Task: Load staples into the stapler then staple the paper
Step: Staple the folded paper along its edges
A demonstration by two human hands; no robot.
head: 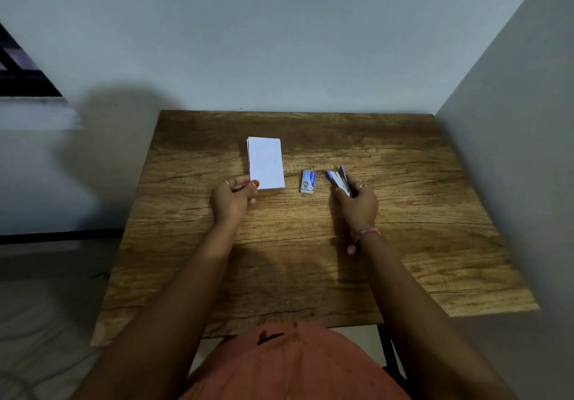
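A small stack of white paper (266, 161) lies on the wooden table (403, 213), left of centre. My left hand (233, 199) pinches its near left corner between thumb and fingers. A small blue and white staple box (308, 182) lies just right of the paper. My right hand (357, 202) grips a blue and silver stapler (339, 179), whose jaws point away from me and stand apart. The stapler's rear part is hidden inside my fist.
The table stands against a pale wall at the back and another wall on the right. A dark window (21, 70) is at the far left. An orange garment (292, 365) shows at the table's near edge.
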